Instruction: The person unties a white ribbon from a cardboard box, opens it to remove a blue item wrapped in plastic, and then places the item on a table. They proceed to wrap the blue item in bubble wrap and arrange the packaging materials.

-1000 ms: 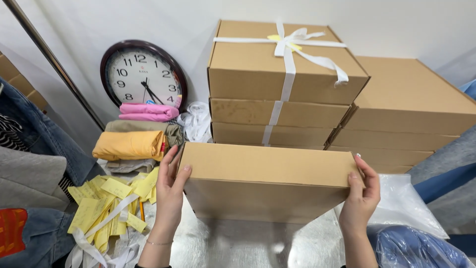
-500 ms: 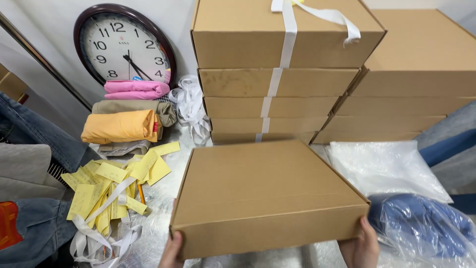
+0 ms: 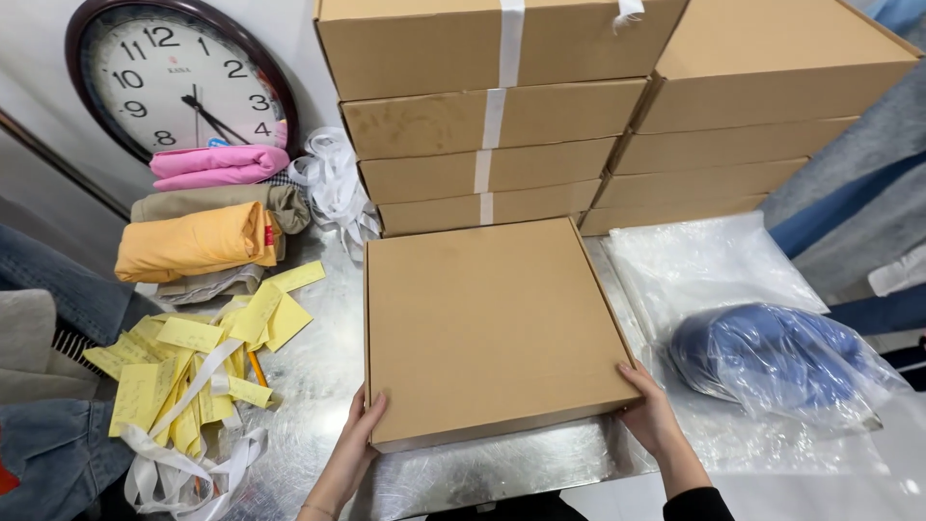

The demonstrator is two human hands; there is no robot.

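The flat cardboard box (image 3: pixel 492 328) lies closed on the shiny metal table (image 3: pixel 318 386), its plain brown lid square and smooth, with no tape or ribbon on it. Its far edge sits just in front of the stacks behind, its near edge close to the table's front. A thin dark seam runs under the lid along the near side.

My left hand (image 3: pixel 359 439) presses against the near left corner, fingers together and laid flat on the box's side. My right hand (image 3: pixel 648 410) holds the near right corner, fingers together, their tips curled onto the lid's edge.

Behind the box stands a stack of like boxes (image 3: pixel 487 116) bound by a white ribbon, and beside it a second stack (image 3: pixel 743 106). To the right lies a blue garment in a clear plastic bag (image 3: pixel 772 357) on a sheet of plastic. To the left lie yellow paper slips (image 3: pixel 203 357) with white ribbon among them, then folded clothes (image 3: pixel 198 236) in orange, tan and pink, and a round wall clock (image 3: pixel 174 77) leaning against the wall.
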